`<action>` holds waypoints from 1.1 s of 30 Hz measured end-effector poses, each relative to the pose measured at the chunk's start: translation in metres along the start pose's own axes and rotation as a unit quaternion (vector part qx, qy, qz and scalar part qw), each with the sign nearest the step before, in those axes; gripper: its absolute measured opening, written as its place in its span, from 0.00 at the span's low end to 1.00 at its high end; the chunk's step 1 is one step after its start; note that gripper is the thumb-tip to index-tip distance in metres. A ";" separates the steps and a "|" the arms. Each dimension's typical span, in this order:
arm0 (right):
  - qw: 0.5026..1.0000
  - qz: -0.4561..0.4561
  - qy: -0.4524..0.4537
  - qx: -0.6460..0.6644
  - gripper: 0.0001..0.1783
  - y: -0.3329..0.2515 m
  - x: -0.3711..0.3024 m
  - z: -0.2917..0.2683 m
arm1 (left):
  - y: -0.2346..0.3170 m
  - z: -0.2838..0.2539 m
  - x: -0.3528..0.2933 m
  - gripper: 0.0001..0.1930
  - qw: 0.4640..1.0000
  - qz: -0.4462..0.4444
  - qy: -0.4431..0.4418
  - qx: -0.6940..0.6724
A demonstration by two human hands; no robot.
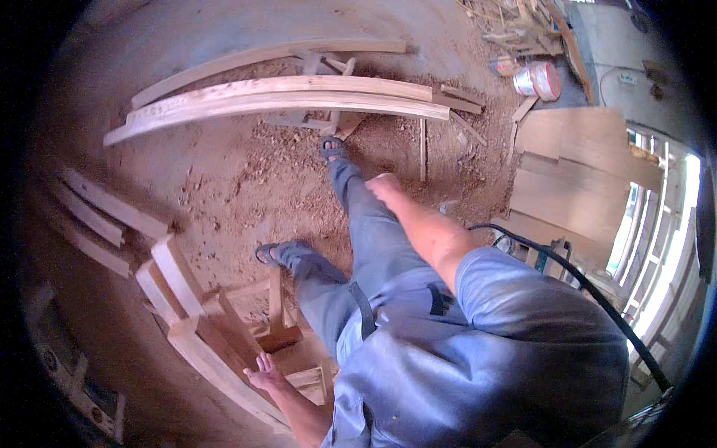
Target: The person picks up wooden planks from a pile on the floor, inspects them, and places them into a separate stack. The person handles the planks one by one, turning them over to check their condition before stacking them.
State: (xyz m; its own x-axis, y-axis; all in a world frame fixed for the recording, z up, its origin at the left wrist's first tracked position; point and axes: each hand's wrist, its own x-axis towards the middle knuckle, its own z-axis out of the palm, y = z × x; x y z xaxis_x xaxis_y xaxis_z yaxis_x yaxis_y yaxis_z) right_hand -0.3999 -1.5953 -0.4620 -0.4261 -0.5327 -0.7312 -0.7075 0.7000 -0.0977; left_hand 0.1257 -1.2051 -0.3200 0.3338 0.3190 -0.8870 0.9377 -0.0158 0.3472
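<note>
My left hand (265,372) is at the lower left, its fingers stretched and apart. It reaches to the edge of a stack of wooden beams and seems to touch a brown beam (233,337); whether it presses on it I cannot tell. A paler, curved beam (213,373) lies along the outer side of that stack. Over my right trouser leg, near the knee, my right hand (384,185) is loosely closed, with nothing seen in it. Two more light beams (175,275) stick out at the stack's far end.
Long planed beams (284,102) rest on a low wooden stand (328,67) ahead of my foot. Wood chips cover the floor around it. Plywood sheets (571,179), a white and red bucket (539,81) and a black hose (575,272) are at the right. More beams (112,205) lie left.
</note>
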 end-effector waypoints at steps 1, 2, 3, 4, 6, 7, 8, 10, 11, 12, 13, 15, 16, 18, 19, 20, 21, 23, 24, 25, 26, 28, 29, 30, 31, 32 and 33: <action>0.990 0.067 -0.034 0.117 0.16 0.021 0.024 -0.024 | -0.015 0.024 -0.013 0.38 0.998 0.005 -0.005 0.055; 0.975 0.076 -0.042 0.202 0.17 0.021 0.032 -0.052 | -0.035 0.049 -0.040 0.36 0.995 0.013 -0.005 0.104; 0.952 0.089 -0.051 0.287 0.18 0.020 0.034 -0.084 | -0.050 0.068 -0.061 0.34 0.988 0.022 -0.002 0.154; 0.929 0.125 -0.035 0.347 0.20 0.043 0.056 -0.105 | -0.051 0.055 -0.034 0.31 0.958 -0.028 -0.209 0.197; 0.880 0.163 -0.024 0.446 0.26 0.075 0.111 -0.139 | -0.078 0.090 -0.034 0.32 0.846 0.111 -0.309 0.420; 0.857 0.168 -0.027 0.487 0.29 0.091 0.140 -0.154 | -0.092 0.117 -0.049 0.32 0.796 0.154 -0.315 0.493; 0.848 0.155 -0.008 0.508 0.31 0.106 0.168 -0.167 | -0.108 0.145 -0.069 0.33 0.742 0.199 -0.314 0.558; 0.850 0.168 -0.015 0.499 0.38 0.121 0.213 -0.194 | -0.161 0.228 -0.157 0.33 0.742 0.190 -0.265 0.585; 0.849 0.141 0.016 0.509 0.43 0.107 0.223 -0.209 | -0.184 0.263 -0.198 0.32 0.768 0.164 -0.243 0.570; 0.829 0.165 0.023 0.535 0.49 0.113 0.242 -0.219 | -0.202 0.291 -0.225 0.32 0.761 0.167 -0.276 0.563; 0.807 0.187 0.030 0.559 0.54 0.119 0.264 -0.227 | -0.215 0.311 -0.248 0.32 0.755 0.171 -0.304 0.555; 0.797 0.202 0.027 0.569 0.48 0.117 0.297 -0.238 | -0.235 0.345 -0.286 0.33 0.643 0.260 -0.296 0.657; 0.800 0.199 -0.030 0.565 0.45 0.122 0.318 -0.246 | -0.243 0.353 -0.292 0.33 0.639 0.260 -0.297 0.660; 0.799 0.192 0.002 0.570 0.31 0.127 0.332 -0.240 | -0.250 0.358 -0.305 0.33 0.631 0.260 -0.295 0.669; 0.798 0.189 -0.009 0.572 0.29 0.125 0.337 -0.233 | -0.254 0.356 -0.311 0.33 0.635 0.256 -0.275 0.676; 0.795 0.186 -0.020 0.577 0.28 0.129 0.346 -0.228 | -0.259 0.356 -0.316 0.33 0.637 0.253 -0.256 0.682; 0.792 0.184 -0.023 0.582 0.27 0.140 0.356 -0.226 | -0.257 0.355 -0.316 0.33 0.637 0.246 -0.243 0.689; 0.790 0.177 -0.019 0.587 0.24 0.154 0.368 -0.226 | -0.241 0.325 -0.279 0.34 0.593 0.254 -0.222 0.731; 0.792 0.181 -0.011 0.583 0.24 0.156 0.368 -0.224 | -0.240 0.320 -0.278 0.34 0.588 0.255 -0.207 0.739; 0.793 0.185 -0.002 0.580 0.24 0.153 0.366 -0.223 | -0.238 0.313 -0.277 0.34 0.583 0.256 -0.193 0.747; 0.795 0.188 0.009 0.577 0.23 0.152 0.362 -0.223 | -0.233 0.299 -0.268 0.35 0.584 0.255 -0.193 0.746; 0.796 0.263 0.035 0.545 0.24 0.148 0.342 -0.225 | -0.228 0.313 -0.287 0.36 0.599 0.241 -0.206 0.735; 0.794 0.197 0.018 0.575 0.24 0.150 0.320 -0.225 | -0.225 0.315 -0.296 0.36 0.612 0.231 -0.211 0.726; 0.789 0.176 0.028 0.587 0.25 0.148 0.294 -0.226 | -0.222 0.317 -0.297 0.37 0.627 0.229 -0.224 0.710; 0.784 0.156 0.037 0.600 0.25 0.141 0.264 -0.229 | -0.219 0.321 -0.296 0.37 0.642 0.227 -0.239 0.693; 0.780 0.181 0.075 0.595 0.25 0.127 0.232 -0.238 | -0.215 0.325 -0.294 0.37 0.657 0.223 -0.255 0.674; 0.772 0.153 0.057 0.614 0.25 0.135 0.213 -0.243 | -0.212 0.333 -0.293 0.37 0.674 0.209 -0.269 0.656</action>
State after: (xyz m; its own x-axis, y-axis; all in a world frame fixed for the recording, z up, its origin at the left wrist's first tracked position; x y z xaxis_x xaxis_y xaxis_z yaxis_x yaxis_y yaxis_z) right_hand -0.7229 -1.7300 -0.4671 -0.5636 -0.2430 -0.7895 0.4743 0.6873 -0.5501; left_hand -0.1384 -1.6109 -0.2346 0.2511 -0.3564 -0.9000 -0.0884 -0.9343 0.3453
